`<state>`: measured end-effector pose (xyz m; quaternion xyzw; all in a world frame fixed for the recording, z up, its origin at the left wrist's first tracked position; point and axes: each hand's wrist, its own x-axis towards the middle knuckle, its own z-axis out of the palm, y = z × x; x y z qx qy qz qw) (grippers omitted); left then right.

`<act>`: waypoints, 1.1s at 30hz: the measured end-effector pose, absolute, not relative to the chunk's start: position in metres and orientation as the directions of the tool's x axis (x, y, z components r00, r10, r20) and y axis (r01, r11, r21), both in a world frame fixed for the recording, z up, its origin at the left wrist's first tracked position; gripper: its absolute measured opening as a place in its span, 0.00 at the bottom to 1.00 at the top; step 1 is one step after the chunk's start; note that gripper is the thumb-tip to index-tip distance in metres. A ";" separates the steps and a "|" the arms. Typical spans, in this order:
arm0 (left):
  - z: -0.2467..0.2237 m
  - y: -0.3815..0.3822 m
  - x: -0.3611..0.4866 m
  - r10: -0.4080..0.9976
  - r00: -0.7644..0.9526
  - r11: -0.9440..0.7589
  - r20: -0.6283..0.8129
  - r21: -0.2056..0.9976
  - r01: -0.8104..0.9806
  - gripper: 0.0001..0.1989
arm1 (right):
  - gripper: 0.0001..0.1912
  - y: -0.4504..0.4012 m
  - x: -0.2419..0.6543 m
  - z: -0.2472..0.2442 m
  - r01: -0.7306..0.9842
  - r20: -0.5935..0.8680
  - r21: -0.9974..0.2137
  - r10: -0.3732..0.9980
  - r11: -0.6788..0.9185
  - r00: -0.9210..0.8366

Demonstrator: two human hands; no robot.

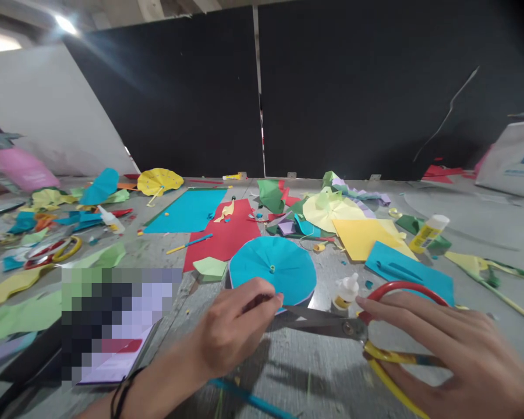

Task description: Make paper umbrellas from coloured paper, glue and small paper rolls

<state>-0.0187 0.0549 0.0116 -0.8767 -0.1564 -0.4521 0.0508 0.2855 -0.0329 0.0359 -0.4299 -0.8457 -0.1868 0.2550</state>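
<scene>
Head view: left fingers (257,287) seemingly pinch blue disc (251,261) by near edge; right fingers (397,319) grip scissors (323,325).

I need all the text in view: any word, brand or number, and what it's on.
Nothing reads clearly enough to quote.
Tube with white cap: print too blurred.
Small white bottle: label too small.
Pink item, far left: faint print, illegible.
White item, far right: print blurred.
Screen: pixelated.
Scissors, blue disc: none visible.

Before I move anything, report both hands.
Left hand: closed, pinching the blue paper circle at its edge.
Right hand: holding the scissors by the handles.
</scene>
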 end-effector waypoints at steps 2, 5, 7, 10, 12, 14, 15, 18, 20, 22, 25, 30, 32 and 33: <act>0.011 0.054 -0.018 0.252 0.546 -0.944 0.799 0.079 0.320 0.09 | 0.20 -0.033 0.286 0.035 0.820 0.598 0.121 0.618 0.559 -0.510; 0.011 0.052 -0.016 0.264 0.527 -0.938 0.808 0.088 0.335 0.08 | 0.20 -0.033 0.288 0.032 0.825 0.592 0.166 0.615 0.540 -0.521; 0.011 0.051 -0.015 0.261 0.506 -0.930 0.822 0.074 0.360 0.07 | 0.21 -0.034 0.289 0.029 0.829 0.573 0.178 0.629 0.530 -0.525; 0.014 0.049 -0.017 0.249 0.495 -0.926 0.832 0.056 0.373 0.06 | 0.22 -0.036 0.292 0.025 0.831 0.549 0.181 0.647 0.527 -0.529; 0.016 0.047 -0.019 0.242 0.514 -0.923 0.823 0.033 0.383 0.07 | 0.21 -0.038 0.292 0.023 0.838 0.553 0.175 0.653 0.517 -0.518; 0.017 0.047 -0.021 0.242 0.533 -0.916 0.811 0.010 0.401 0.07 | 0.20 -0.039 0.292 0.022 0.844 0.555 0.166 0.659 0.510 -0.508; 0.017 0.047 -0.021 0.233 0.535 -0.917 0.812 0.001 0.398 0.07 | 0.20 -0.039 0.292 0.022 0.845 0.553 0.159 0.663 0.511 -0.504; 0.015 0.049 -0.020 0.209 0.525 -0.933 0.825 0.009 0.359 0.08 | 0.19 -0.039 0.291 0.023 0.848 0.553 0.138 0.670 0.512 -0.495; 0.013 0.050 -0.018 0.222 0.518 -0.941 0.826 0.043 0.335 0.07 | 0.19 -0.038 0.290 0.025 0.857 0.574 0.142 0.664 0.496 -0.479; 0.013 0.052 -0.016 0.254 0.506 -0.941 0.824 0.090 0.326 0.07 | 0.19 -0.036 0.289 0.027 0.851 0.596 0.160 0.638 0.500 -0.487; 0.015 0.053 -0.014 0.295 0.483 -0.944 0.824 0.172 0.283 0.08 | 0.18 -0.034 0.290 0.031 0.832 0.606 0.175 0.608 0.527 -0.513; 0.019 0.052 -0.013 0.379 0.415 -0.925 0.827 0.337 0.174 0.10 | 0.18 -0.039 0.300 0.029 0.826 0.638 0.222 0.563 0.518 -0.525; 0.020 0.051 -0.013 0.448 0.368 -0.893 0.815 0.429 0.137 0.10 | 0.18 -0.042 0.307 0.028 0.848 0.679 0.187 0.559 0.497 -0.477; 0.020 0.051 -0.013 0.486 0.348 -0.870 0.801 0.481 0.108 0.10 | 0.19 -0.042 0.312 0.027 0.871 0.709 0.147 0.564 0.468 -0.423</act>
